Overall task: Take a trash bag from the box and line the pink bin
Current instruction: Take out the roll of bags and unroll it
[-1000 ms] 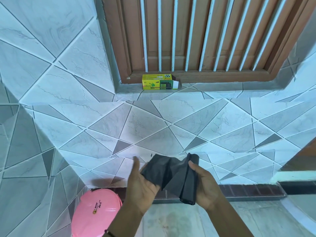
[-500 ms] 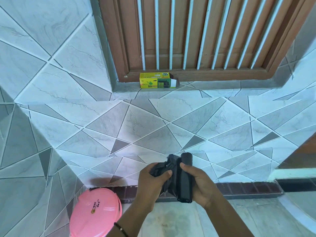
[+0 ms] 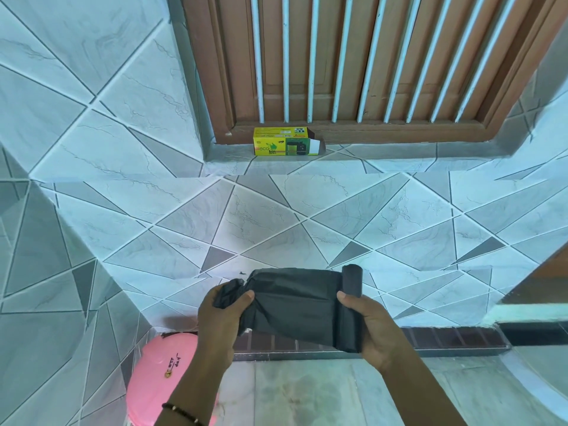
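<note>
Pulling a black trash bag [image 3: 295, 305] taut at lower centre, left hand [image 3: 219, 318] clenched on its bunched end, right hand [image 3: 373, 325] clamped around the roll [image 3: 352, 305], risking a ragged tear off the perforation, pink bin [image 3: 159, 376] waiting lower left.

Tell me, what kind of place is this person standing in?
Probably a tiled spot of a home, perhaps a porch or washing area. Grey patterned wall tiles run below a wooden barred window, a bin-bag box sits on the sill, and a pink bin stands on the floor.

Home: tiled wall [image 3: 276, 216], barred window [image 3: 353, 63]
</note>
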`<state>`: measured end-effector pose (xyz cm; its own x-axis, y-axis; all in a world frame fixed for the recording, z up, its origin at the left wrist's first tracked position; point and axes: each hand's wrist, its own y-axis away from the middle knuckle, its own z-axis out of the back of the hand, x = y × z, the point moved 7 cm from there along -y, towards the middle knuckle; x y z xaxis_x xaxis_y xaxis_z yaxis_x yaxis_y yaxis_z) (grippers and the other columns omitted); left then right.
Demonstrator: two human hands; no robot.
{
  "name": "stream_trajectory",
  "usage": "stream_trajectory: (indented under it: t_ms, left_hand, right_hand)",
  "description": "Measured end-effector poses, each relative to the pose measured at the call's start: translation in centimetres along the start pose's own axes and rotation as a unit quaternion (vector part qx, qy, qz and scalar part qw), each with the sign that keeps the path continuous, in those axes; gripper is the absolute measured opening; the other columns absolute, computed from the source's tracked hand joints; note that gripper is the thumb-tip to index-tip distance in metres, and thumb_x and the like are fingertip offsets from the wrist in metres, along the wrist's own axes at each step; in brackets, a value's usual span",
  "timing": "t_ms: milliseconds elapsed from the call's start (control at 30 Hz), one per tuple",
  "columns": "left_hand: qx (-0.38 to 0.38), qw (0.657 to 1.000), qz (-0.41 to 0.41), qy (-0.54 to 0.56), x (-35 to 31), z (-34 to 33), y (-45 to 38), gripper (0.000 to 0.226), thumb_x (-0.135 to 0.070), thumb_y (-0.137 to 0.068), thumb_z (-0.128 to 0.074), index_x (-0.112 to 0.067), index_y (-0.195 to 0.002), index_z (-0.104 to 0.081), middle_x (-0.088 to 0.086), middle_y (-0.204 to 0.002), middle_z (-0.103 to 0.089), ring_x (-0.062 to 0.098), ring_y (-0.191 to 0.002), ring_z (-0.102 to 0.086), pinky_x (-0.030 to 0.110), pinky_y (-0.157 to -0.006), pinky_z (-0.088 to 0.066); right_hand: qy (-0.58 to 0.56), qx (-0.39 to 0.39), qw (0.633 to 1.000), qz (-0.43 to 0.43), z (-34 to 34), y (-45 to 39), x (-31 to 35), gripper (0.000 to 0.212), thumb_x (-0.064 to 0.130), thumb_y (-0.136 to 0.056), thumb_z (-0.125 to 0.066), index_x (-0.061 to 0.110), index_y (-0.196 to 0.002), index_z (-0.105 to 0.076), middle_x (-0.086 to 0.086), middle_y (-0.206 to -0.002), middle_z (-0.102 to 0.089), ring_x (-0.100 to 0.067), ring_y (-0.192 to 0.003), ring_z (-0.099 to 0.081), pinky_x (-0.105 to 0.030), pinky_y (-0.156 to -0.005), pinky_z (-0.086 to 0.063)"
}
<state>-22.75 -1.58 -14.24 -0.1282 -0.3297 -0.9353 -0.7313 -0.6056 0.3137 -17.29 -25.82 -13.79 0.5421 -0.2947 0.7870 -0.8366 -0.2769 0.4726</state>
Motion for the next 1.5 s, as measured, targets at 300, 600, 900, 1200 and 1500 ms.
stream_trajectory:
  t_ms: [300,600,900,1200,1500]
  left_hand:
    - [-0.059,0.940,-0.045,-0.333,-0.1,1.4,-0.6,0.076,-0.033,-0.078,-0.071,-0.018,-0.141,-0.031,0.016,-0.148,-0.028,0.037,-0.134,-0.035,0.047,-0.106,-0.035]
    - [0.338,0.799,-0.200,-0.455,0.9,-7.6,5.0,0.073,-0.051,-0.072,-0.067,-0.043,-0.137,-0.034,-0.031,-0.138,-0.020,0.001,-0.141,-0.002,0.047,-0.115,0.010]
    - [0.187,0.780,-0.315,-0.507,-0.5,-6.8,2.5,0.025,-0.024,-0.091,-0.047,-0.026,-0.100,-0.070,-0.010,-0.107,-0.071,0.009,-0.106,-0.061,0.043,-0.119,-0.006]
    - [0.144,0.746,-0.355,-0.545,-1.7,-3.9,0.5,0.038,-0.028,-0.080,-0.039,-0.031,-0.098,-0.072,-0.012,-0.109,-0.071,0.008,-0.110,-0.061,0.038,-0.114,-0.005]
    - [0.091,0.724,-0.384,-0.566,-2.3,-0.4,-2.5,0.037,-0.038,-0.083,-0.039,-0.031,-0.094,-0.073,-0.001,-0.104,-0.074,0.013,-0.113,-0.062,0.036,-0.109,-0.019]
  right_hand:
    - [0.039,-0.022,0.996,0.076,-0.4,0.5,1.2,0.019,0.013,-0.083,-0.064,0.005,-0.100,-0.068,-0.012,-0.091,-0.075,-0.025,-0.079,-0.071,-0.036,-0.065,-0.056]
    - [0.051,0.044,0.997,0.049,-2.6,0.6,0.2,0.039,0.020,-0.074,-0.068,0.001,-0.108,-0.063,-0.021,-0.096,-0.070,-0.030,-0.082,-0.068,-0.039,-0.070,-0.056]
    - [0.019,0.064,0.998,0.007,-1.9,0.7,0.1,0.029,0.018,-0.067,-0.073,0.002,-0.090,-0.065,-0.012,-0.073,-0.068,-0.025,-0.066,-0.063,-0.034,-0.058,-0.054]
    - [0.029,0.055,0.998,-0.006,-0.6,-0.1,-0.2,0.040,0.025,-0.064,-0.072,0.003,-0.096,-0.065,-0.014,-0.089,-0.065,-0.027,-0.081,-0.061,-0.036,-0.070,-0.053]
    - [0.028,0.043,0.998,-0.021,0.4,-0.4,-0.5,0.051,0.028,-0.059,-0.075,0.002,-0.103,-0.065,-0.019,-0.100,-0.058,-0.031,-0.088,-0.057,-0.036,-0.067,-0.054]
